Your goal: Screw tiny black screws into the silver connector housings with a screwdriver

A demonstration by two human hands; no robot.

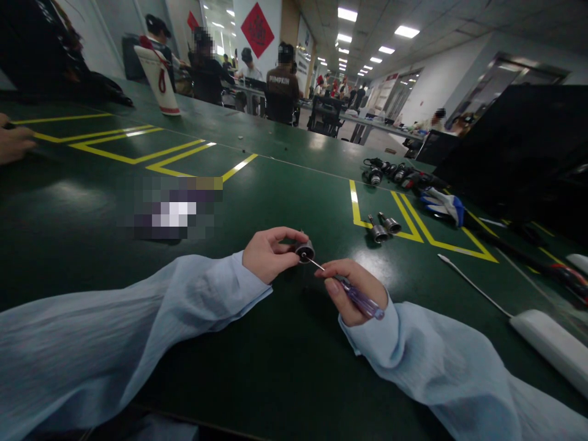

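Between the thumb and fingers of my left hand is a small metal cup-shaped part, its hollow end turned toward me and to the right. My right hand grips a screwdriver with a clear purple handle. The thin shaft points up and left, and its tip reaches into the cup's opening; whether it sits in a screw is too small to tell. Two similar metal cup parts with stems, one nearer and one behind it, lie on the table to the right of my hands.
The green table carries yellow tape outlines. Dark metal fittings, a blue and white glove and a white power strip with a cable lie right. A paper cup stands back left; another person's hand shows at the left edge.
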